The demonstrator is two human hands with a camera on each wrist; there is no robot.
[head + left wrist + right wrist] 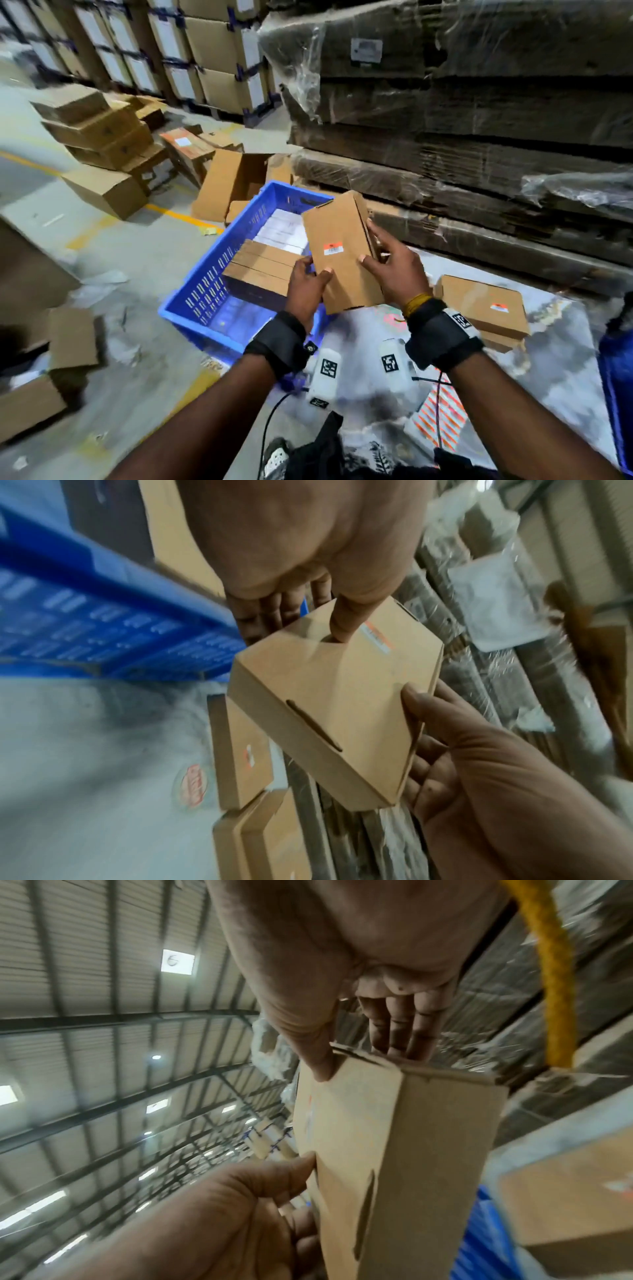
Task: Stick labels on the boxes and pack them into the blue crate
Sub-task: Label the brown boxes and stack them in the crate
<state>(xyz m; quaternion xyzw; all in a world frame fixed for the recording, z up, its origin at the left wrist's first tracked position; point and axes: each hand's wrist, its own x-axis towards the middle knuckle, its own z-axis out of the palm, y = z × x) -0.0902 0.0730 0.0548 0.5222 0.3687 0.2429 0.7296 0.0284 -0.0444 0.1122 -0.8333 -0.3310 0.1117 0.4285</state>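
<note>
— Held how?
— Gripped from both sides: left hand [306, 286] on the near-left edge of the box [339, 250], thumb on top, fingers curled underneath; right hand [394, 270] on the right edge, thumb across the top face, fingers wrapped round the side. Confirmed from both wrist views, thumbs pressed on the broad face, fingers behind.
— Label on?
— Stuck already: small orange-and-white label [333, 249] on the top face, between the two thumbs.
— Where, relative to the crate?
— Lifted above the blue crate [219, 274], over its right rim, tilted, far end raised. Not touching the crate contents.
— Inside the crate?
— Under and left of the left hand, a row of brown boxes [263, 265] standing on edge; beyond those, white packets [284, 229], too blurred to tell more.
— Anything to the right?
— Just right of the right wrist, two more boxes stacked [486, 310] on the silvery sheet [555, 377], the top one bearing an orange label too. Below the wrists, a striped orange sheet [442, 421], maybe labels, cannot tell.
— Behind?
— Beyond the hands, wrapped flat cardboard piled high [479, 120]; far left, loose cartons [99, 126] on the floor.
</note>
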